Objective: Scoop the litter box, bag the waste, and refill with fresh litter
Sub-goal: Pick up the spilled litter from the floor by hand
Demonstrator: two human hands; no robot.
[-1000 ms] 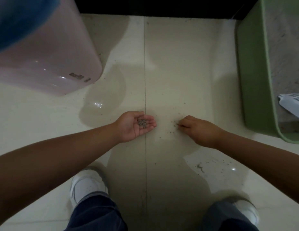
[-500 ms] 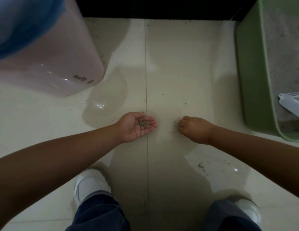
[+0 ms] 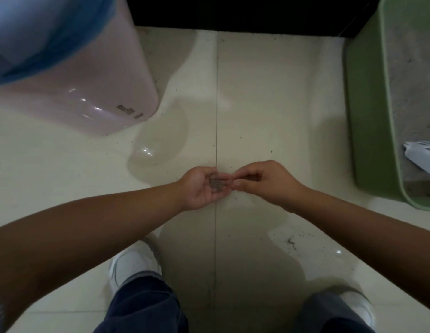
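My left hand (image 3: 199,188) is cupped palm up just above the tiled floor, holding a small heap of grey litter grains (image 3: 216,184). My right hand (image 3: 264,180) has its fingertips pinched together right at the left palm's edge, touching the heap. The green litter box (image 3: 367,131) stands at the right edge with grey litter (image 3: 410,75) inside and a white scoop (image 3: 422,157) lying in it. A pink bin (image 3: 89,92) lined with a blue bag (image 3: 41,37) stands at the upper left.
Loose litter grains (image 3: 293,243) are scattered on the cream floor tiles (image 3: 269,92) in front of my right shoe (image 3: 353,306). My left shoe (image 3: 134,263) is below the hands. A dark gap runs along the top edge.
My right hand lifted from the floor at the right and moved left to the cupped left palm. The left hand stayed where it was, with the grains in it.
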